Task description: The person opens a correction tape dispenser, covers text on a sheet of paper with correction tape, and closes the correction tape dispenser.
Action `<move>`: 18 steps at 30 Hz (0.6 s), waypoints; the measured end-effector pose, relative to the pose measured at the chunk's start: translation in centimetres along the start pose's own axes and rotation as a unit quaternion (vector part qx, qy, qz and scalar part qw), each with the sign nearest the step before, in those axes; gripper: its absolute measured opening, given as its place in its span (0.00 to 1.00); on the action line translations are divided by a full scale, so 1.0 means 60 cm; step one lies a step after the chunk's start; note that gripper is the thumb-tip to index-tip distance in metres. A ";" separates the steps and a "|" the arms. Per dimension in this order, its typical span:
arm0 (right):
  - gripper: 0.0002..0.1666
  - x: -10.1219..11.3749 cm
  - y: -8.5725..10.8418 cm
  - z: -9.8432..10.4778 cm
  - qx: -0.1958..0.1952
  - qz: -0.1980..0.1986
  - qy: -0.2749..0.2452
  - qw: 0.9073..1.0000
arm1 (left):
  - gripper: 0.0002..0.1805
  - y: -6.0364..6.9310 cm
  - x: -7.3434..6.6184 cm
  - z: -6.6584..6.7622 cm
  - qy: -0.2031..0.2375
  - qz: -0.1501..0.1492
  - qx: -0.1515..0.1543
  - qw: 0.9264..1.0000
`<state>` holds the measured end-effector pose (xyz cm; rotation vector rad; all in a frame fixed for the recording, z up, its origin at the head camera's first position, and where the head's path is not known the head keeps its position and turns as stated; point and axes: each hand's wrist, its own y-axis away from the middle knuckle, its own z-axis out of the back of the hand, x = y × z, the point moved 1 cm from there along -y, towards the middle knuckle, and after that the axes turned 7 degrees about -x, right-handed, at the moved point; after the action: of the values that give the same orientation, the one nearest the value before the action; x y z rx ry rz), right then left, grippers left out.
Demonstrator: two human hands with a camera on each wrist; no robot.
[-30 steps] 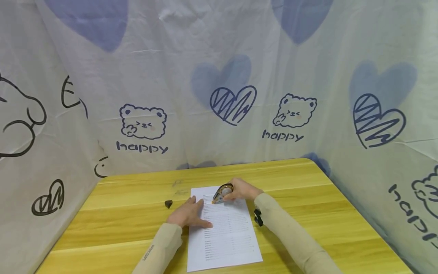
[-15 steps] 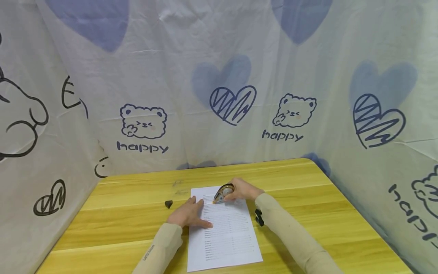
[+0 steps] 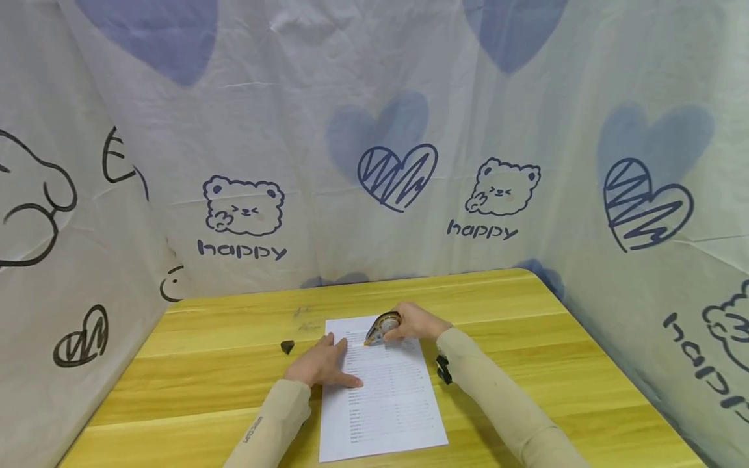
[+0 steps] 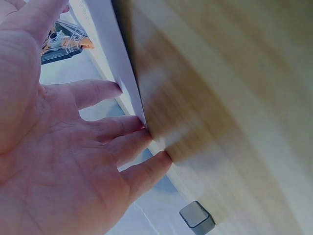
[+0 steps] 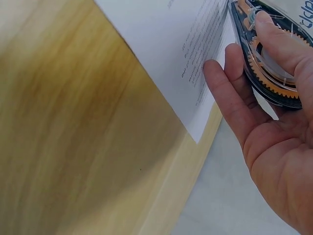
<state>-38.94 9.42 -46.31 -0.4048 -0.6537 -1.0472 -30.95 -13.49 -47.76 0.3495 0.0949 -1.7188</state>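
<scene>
A printed sheet of paper [image 3: 386,406] lies on the wooden table. My left hand [image 3: 320,365] rests over its left edge with fingers spread; the left wrist view shows the fingertips at the paper's edge, some on the table. Over the upper part of the sheet, my right hand [image 3: 418,323] grips a correction tape dispenser [image 3: 383,327], its orange tip down at the printed lines. In the right wrist view the dispenser [image 5: 274,63] shows a clear case with orange gears, thumb on one side. Whether tape lies under the tip is too small to tell.
A small dark block [image 3: 287,347] sits on the table left of the sheet. Table surface [image 3: 544,364] stretches to the right of the right arm. A patterned white cloth [image 3: 328,234] hangs behind the table and along both sides.
The dispenser's tip and my right hand have slid very slightly to the right across the sheet. My left hand keeps its place on the paper.
</scene>
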 end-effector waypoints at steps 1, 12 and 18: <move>0.13 0.001 0.000 0.000 0.000 0.002 0.000 1.000 | 0.59 0.000 0.001 0.000 0.001 0.001 0.000 1.000; 0.14 0.000 -0.004 0.007 -0.007 -0.001 0.016 1.000 | 0.60 -0.003 0.002 0.003 0.004 0.004 0.002 1.000; 0.14 -0.002 -0.004 0.007 -0.007 -0.007 0.023 1.000 | 0.59 -0.002 0.001 0.006 0.005 0.007 0.006 1.000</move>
<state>-39.33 9.64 -46.05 -0.3869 -0.6093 -1.0727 -31.15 -13.59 -47.48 0.3667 0.0905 -1.7051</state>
